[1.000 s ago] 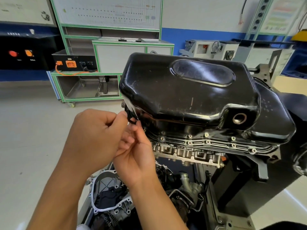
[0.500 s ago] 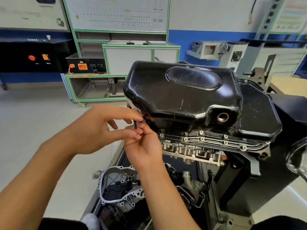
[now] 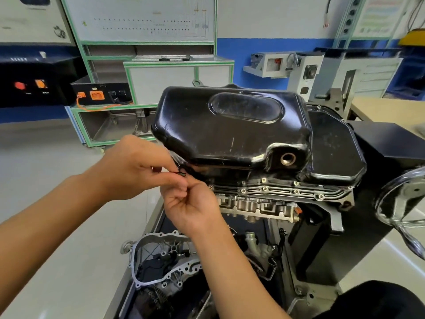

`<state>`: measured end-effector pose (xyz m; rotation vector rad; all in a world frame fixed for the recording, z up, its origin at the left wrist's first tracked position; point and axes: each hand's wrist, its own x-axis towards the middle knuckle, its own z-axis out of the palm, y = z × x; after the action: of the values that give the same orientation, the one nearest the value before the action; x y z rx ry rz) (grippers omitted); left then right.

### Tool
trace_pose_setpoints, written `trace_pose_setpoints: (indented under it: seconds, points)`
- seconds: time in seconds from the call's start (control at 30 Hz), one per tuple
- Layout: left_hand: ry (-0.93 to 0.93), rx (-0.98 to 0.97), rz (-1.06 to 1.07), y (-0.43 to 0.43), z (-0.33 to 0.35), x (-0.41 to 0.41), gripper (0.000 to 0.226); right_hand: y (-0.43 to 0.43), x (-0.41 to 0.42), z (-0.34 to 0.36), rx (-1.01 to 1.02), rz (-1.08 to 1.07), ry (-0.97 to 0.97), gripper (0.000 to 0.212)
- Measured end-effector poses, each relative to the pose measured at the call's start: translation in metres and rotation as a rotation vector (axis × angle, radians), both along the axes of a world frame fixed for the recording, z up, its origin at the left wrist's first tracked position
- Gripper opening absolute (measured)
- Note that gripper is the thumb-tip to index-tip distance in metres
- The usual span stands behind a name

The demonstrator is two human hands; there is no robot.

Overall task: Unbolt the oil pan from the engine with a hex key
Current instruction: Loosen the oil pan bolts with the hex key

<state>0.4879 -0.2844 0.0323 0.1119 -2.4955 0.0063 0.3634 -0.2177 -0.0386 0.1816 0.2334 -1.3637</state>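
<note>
**Change:** a second ago both hands were bunched tight against the near-left corner of the oil pan. The left hand is now drawing back slightly, exposing the hex key just beside that corner.

**Judgement:** the key is being re-gripped or reseated, not turning a bolt.

**Fingers:** the left thumb and forefinger are pinching the key's visible arm. The right hand is sitting just beneath with its fingers curled, touching the left thumb. Whether it is gripping anything cannot be told.

**Orientation:** the visible arm is lying roughly level, its long axis running left to right and its tip pointing at the pan corner.

**Location:** the pan is sitting on top of the upturned engine. The bolts along the near edge are still seated.
</note>
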Motion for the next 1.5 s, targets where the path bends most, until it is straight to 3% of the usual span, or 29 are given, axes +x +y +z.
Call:
trace_pose_setpoints:
  seconds: [0.1,0.2,0.27,0.37,0.43,0.5,0.63,0.7,0.77,0.87,1.03,1.13,1.5]
  points:
    - [0.158,0.097,0.124,-0.001,-0.009,-0.002,0.036,-0.002,0.008,0.0,-0.02,-0.044,-0.014,0.005]
    - [0.319,0.342,0.334,0.011,-0.027,-0.003,0.044,-0.003,0.015,-0.008,-0.017,-0.08,0.046,0.019]
    - [0.411,0.733,0.391,0.024,-0.035,-0.008,0.044,-0.001,0.02,-0.016,-0.025,-0.134,0.075,0.021]
    - [0.661,1.605,0.214,0.048,-0.039,-0.015,0.046,0.004,0.024,-0.018,-0.073,-0.163,0.074,0.018]
    - [0.764,1.843,0.107,0.057,-0.042,-0.015,0.036,0.007,0.024,-0.018,-0.104,-0.14,0.051,0.022]
    - [0.777,1.711,0.131,0.064,-0.046,-0.01,0.022,0.012,0.023,-0.019,-0.138,-0.134,0.084,0.03]
    - [0.547,0.994,0.252,0.071,-0.045,-0.002,0.012,0.018,0.027,-0.013,-0.141,-0.188,0.168,0.025]
    - [0.46,0.863,0.198,0.072,-0.043,-0.002,0.014,0.022,0.023,-0.013,-0.134,-0.226,0.192,0.03]
    - [0.446,0.851,0.165,0.07,-0.044,-0.005,0.016,0.028,0.017,-0.013,-0.165,-0.252,0.173,0.028]
    - [0.46,0.929,0.103,0.069,-0.049,-0.01,0.02,0.034,0.01,-0.017,-0.18,-0.256,0.194,0.044]
    - [0.369,1.059,-0.005,0.069,-0.057,-0.013,0.023,0.047,0.001,-0.022,-0.169,-0.277,0.222,0.032]
    - [0.341,1.063,-0.012,0.068,-0.057,-0.015,0.031,0.048,-0.001,-0.022,-0.179,-0.299,0.208,0.026]
    - [0.293,1.021,0.015,0.068,-0.054,-0.012,0.031,0.046,-0.002,-0.024,-0.218,-0.269,0.178,0.037]
